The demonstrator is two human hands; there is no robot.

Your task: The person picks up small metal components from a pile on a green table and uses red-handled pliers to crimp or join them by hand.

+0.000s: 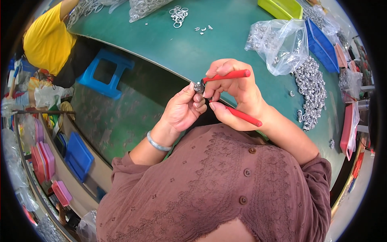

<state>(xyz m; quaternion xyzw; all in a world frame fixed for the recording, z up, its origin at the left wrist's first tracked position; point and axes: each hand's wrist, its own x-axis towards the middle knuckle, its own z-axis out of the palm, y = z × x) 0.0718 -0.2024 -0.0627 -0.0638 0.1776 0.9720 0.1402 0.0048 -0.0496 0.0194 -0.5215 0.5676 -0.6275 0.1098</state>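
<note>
My right hand (238, 90) is closed round a pair of red-handled pliers (244, 115), its handles spread apart. The dark jaws of the pliers meet a small silvery metal piece (197, 87) just past the table edge. Thumb and fingers of my left hand (181, 107) pinch that piece; its exact kind is too small to make out. A pale bangle circles my left wrist. To the right of my right hand, a heap of small silvery metal pieces (312, 90) lies on the green table (217, 40).
A clear plastic bag (282, 44) of metal pieces stands by a blue tray (322, 46) and a yellow-green basket (280, 8). Several rings (178, 15) lie at the far side. A blue stool (105, 72) stands on the floor at left, near a person in a yellow shirt (48, 38).
</note>
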